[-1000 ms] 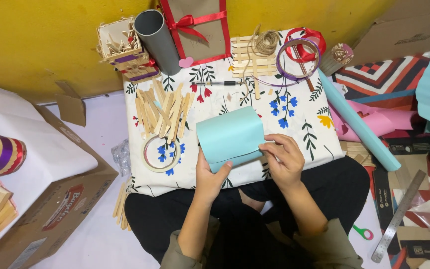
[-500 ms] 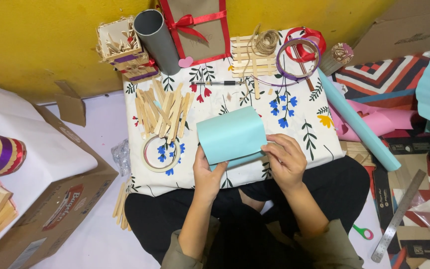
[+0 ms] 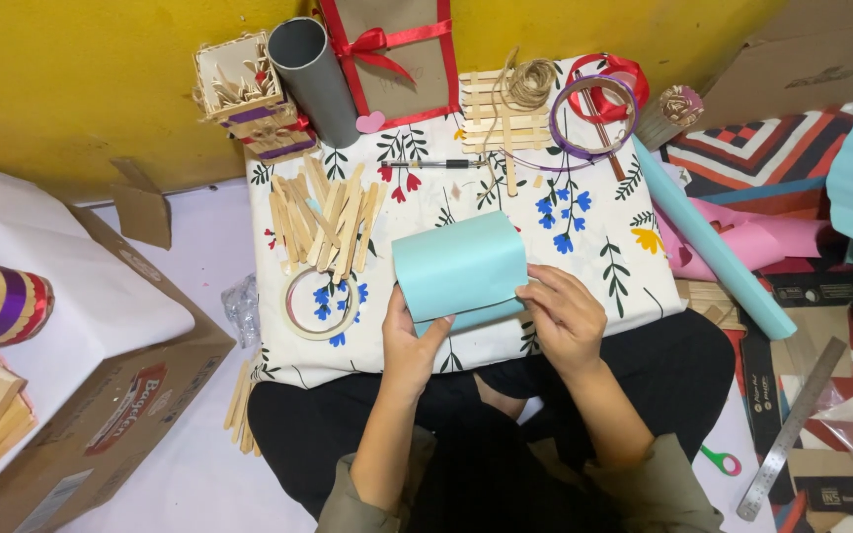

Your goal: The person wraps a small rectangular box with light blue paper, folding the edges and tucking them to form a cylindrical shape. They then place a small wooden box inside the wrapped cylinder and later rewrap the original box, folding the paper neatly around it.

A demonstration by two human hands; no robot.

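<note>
Across our flowered cloth [image 3: 584,247], our left hand [image 3: 409,341] and right hand [image 3: 567,318] pinch the light blue paper [image 3: 458,265], already curled into a tube, its overlapping edge seemingly unfastened.

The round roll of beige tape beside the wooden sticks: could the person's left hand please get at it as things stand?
Probably yes: the round roll of beige tape lies uncovered just beside the left hand, though that hand grips the curled light-blue paper sheet.

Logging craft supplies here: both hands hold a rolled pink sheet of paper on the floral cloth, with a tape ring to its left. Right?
Not quite: the head view shows the rolled sheet of paper is light blue, not pink. Both hands, left hand and right hand, hold it; the tape ring lies left.
</note>
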